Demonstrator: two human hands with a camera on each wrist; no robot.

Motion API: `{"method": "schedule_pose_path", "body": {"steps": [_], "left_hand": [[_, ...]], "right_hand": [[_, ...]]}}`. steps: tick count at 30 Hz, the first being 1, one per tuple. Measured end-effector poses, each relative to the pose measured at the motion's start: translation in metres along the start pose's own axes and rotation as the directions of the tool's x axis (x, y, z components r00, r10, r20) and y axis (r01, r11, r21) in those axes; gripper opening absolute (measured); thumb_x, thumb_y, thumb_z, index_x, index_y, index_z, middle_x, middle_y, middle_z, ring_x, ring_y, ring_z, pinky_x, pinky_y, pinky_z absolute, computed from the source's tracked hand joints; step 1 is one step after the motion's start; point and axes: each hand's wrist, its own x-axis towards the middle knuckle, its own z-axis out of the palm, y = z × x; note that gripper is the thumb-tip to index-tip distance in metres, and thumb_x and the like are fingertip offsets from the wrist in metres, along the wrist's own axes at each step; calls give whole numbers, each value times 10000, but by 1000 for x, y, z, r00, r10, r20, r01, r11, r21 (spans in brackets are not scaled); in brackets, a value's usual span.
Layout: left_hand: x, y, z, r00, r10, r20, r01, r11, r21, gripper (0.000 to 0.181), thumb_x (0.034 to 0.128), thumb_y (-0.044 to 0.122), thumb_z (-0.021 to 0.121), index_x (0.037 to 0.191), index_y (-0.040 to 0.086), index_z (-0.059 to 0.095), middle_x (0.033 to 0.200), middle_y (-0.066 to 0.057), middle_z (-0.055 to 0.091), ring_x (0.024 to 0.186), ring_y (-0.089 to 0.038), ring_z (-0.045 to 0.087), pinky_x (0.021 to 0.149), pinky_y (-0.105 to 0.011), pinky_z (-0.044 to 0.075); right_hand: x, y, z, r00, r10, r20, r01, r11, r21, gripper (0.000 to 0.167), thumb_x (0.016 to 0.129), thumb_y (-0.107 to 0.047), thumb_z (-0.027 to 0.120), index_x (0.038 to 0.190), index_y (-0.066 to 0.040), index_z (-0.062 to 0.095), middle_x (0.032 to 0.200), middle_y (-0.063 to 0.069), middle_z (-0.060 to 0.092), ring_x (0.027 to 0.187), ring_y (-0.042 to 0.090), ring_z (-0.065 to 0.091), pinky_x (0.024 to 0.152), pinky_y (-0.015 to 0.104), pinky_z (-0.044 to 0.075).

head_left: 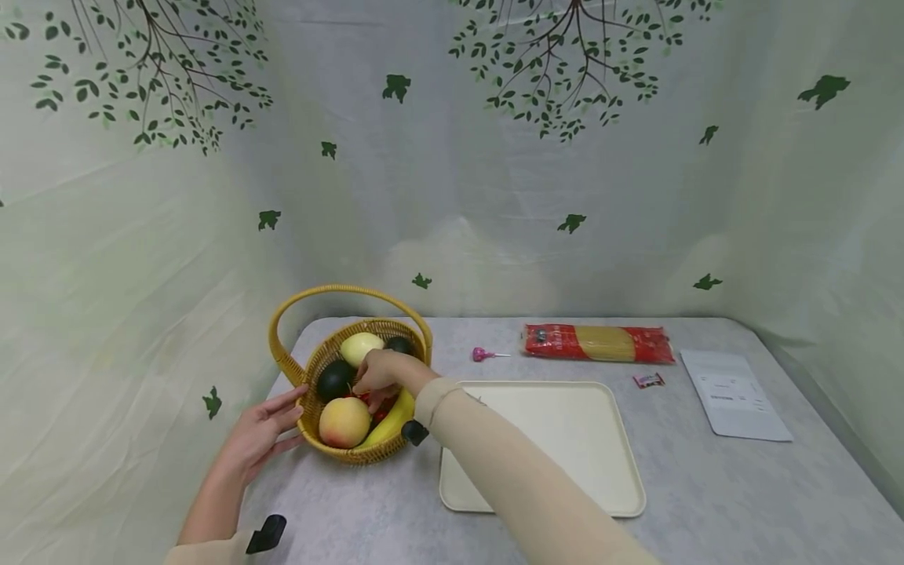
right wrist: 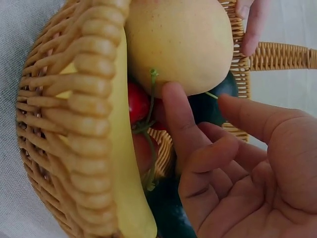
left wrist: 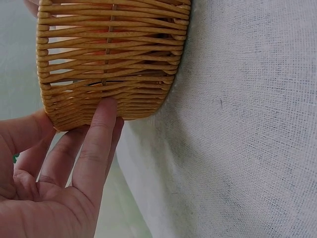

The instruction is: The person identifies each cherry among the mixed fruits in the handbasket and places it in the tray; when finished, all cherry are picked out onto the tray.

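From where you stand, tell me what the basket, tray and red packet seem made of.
Basket: perhaps rattan or paper cord, faintly glossy; interlaced strands show. Tray: probably plastic, smooth; its rim looks moulded. Red packet: likely shiny plastic film; yellow contents show through.

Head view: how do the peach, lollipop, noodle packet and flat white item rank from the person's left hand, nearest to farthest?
1. Peach: in the basket the left hand touches.
2. Lollipop: right of the basket.
3. Noodle packet: right of the lollipop.
4. Flat white item: farthest right.
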Motion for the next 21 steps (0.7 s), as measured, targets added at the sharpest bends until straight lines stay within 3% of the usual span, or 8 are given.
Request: {"method": "schedule_pose_path", "body": {"steps": [7, 10, 16, 21], "left_hand": [[1, -2, 0, 1000, 4, -3, -4, 1000, -9, 635, 1143, 223, 537, 1699, 56, 278, 1764, -253, 216, 1147, 122, 561, 972, -296, 626], [1, -2, 0, 1000, 6, -3, -6, 1000, -10, 637, 1141, 227, 544, 1695, 50, 285, 1762, -258, 217, 1174, 98, 558, 969, -298, 628], [2, -1, 0, 1000, -4, -4, 4, 1000, -6, 629, 1145, 229, 536, 1701, 80, 285, 1768, -234, 225, 1181, 107, 552, 989, -303, 622], [2, -1, 0, 1000, -7, -11, 7, 1000, -1, 615, 1148, 224, 528, 1697, 72, 297, 1767, -233, 229, 1208, 80, 549, 983, -299, 623]], "right_hand": [[2, -2, 2, 1000, 4, 8, -4, 1000, -15, 282, 1074, -172, 671, 1306, -17, 709, 926, 170, 809, 964, 342, 803, 535, 228, 475], [6, -2, 5, 1000, 21, -16, -22, 998, -54, 278, 1063, -185, 692, 1304, -51, 724, 914, 131, 811, 921, 299, 810, 519, 216, 421], [13, -1, 10, 999, 22, -35, -25, 996, -85, 350, 1060, -135, 679, 1395, -32, 689, 871, 103, 781, 796, 235, 775, 535, 233, 459], [16, -1, 11, 999, 15, -30, -21, 978, -205, 317, 1040, -120, 685, 1350, -86, 740, 861, 63, 793, 715, 161, 679, 523, 234, 403]]}}
